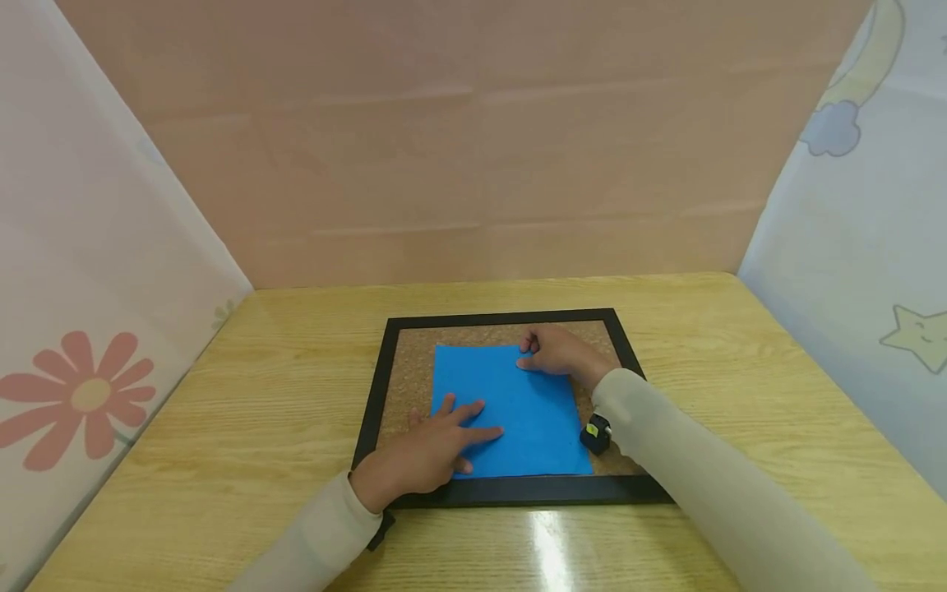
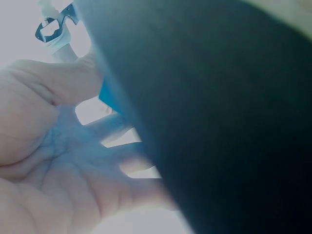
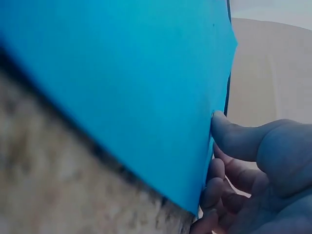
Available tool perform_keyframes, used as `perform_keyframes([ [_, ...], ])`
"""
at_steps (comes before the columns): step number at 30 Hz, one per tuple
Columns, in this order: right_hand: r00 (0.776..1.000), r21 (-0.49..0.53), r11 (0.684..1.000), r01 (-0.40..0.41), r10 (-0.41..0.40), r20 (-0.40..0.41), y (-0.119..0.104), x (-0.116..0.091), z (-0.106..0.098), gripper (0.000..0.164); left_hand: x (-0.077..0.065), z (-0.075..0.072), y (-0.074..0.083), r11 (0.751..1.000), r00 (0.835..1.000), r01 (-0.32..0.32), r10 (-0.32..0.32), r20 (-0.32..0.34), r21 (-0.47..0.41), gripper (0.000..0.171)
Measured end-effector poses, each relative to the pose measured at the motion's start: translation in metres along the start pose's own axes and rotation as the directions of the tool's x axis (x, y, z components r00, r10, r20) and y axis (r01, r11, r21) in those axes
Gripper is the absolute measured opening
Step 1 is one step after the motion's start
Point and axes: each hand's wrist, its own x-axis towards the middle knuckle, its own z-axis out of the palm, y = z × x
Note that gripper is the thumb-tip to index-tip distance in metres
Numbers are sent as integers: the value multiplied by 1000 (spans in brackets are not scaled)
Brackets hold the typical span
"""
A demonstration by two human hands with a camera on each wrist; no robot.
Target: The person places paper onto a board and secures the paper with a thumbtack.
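A blue sheet lies over a cork board with a black frame. My left hand rests on the sheet's lower left part, fingers spread. A dark blurred shape covers much of the left wrist view; beside it show the left palm and a bit of blue. At the sheet's upper right, my right hand has its thumb on the blue surface and its other fingers curled at the edge, gripping it there. The sheet's upper right corner is hidden under this hand in the head view.
The board lies on a light wooden table. Behind it rises a pinkish-brown backdrop. Printed panels stand at both sides, one with a red flower, the other with a yellow star.
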Motion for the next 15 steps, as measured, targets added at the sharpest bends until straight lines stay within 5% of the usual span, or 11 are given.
perform_keyframes([
  [8,987,-113,981,156,-158,-12,16,-27,-16,34,2,2,-1,1000,1000,0,0,-11,7,55],
  [15,947,-461,871,172,-275,-166,53,-81,-43,42,2,-4,-12,1000,996,-17,16,-90,-8,59],
])
